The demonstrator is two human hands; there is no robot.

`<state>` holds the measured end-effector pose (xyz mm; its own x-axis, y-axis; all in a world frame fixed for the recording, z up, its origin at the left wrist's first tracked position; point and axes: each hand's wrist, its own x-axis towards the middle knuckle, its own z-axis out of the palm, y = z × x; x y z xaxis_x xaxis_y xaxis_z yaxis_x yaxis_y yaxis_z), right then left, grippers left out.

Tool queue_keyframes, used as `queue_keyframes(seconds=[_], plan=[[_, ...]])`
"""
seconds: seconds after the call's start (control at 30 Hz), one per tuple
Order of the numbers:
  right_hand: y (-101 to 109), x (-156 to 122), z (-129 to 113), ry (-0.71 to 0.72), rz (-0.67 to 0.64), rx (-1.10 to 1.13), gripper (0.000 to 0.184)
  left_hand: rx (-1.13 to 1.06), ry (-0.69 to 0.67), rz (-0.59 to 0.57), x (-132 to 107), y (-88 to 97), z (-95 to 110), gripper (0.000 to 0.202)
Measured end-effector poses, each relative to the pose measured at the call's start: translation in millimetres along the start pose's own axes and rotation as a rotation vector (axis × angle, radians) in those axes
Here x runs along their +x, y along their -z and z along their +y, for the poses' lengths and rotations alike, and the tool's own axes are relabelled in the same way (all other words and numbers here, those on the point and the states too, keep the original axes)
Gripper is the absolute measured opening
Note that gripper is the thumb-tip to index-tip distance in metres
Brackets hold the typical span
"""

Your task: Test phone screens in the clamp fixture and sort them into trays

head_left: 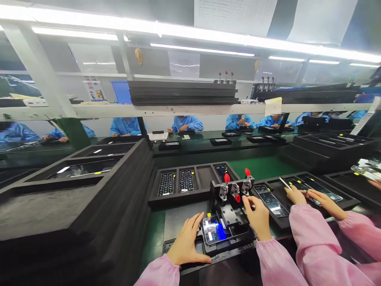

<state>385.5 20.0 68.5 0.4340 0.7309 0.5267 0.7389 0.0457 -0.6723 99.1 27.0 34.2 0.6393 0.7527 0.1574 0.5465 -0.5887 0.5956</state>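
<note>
My left hand [186, 241] is open, fingers spread, at the left side of a black test fixture [232, 236]. In the fixture lies a phone screen [214, 230], lit blue and white, with a yellow tab at its top. Three toggle clamps with red tips stand on the fixture's upright plate. The middle clamp [237, 198] has its tip down, while the left clamp [226, 178] and right clamp [247, 172] point up. My right hand [258, 216] is beside the clamps, fingers loosely bent and apart, close to the middle tip. I cannot tell whether it touches it.
Behind the fixture sits a black tray [175, 200] with several screens. At right, a co-worker's pink-sleeved hands [297, 195] work over another tray [348, 200], beside a dark screen [272, 200]. Stacked black trays [119, 198] rise at left. People in blue sit across the bench.
</note>
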Motion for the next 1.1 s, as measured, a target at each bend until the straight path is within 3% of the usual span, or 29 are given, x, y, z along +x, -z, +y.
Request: queue_keyframes(seconds=[0.1, 0.3, 0.6, 0.8, 0.9, 1.03, 1.1], plan=[[2, -7, 18, -0.028, 0.203, -0.026, 0.04, 0.002, 0.002, 0.024, 0, -0.7, 0, 0.116], [-4, -18, 48, -0.217, -0.026, 0.175, 0.041, 0.012, -0.005, 0.033, 2, 0.2, 2, 0.116], [-19, -29, 46, -0.279, 0.122, 0.247, 0.041, 0.041, 0.002, 0.05, 1, -3.9, -1, 0.115], [-20, -30, 47, -0.279, 0.147, 0.258, 0.04, 0.153, 0.045, 0.071, -7, -2.2, 13, 0.114], [-19, -28, 47, -0.304, 0.122, 0.238, 0.039, 0.328, 0.155, 0.223, -31, -17.4, 20, 0.094], [-18, -26, 45, -0.318, 0.121, 0.218, 0.039, 0.537, 0.335, 0.569, -60, -46.0, 15, 0.067], [-18, -26, 43, -0.34, 0.129, 0.217, 0.038, 0.578, 0.361, 0.695, -64, -54.9, 9, 0.06]])
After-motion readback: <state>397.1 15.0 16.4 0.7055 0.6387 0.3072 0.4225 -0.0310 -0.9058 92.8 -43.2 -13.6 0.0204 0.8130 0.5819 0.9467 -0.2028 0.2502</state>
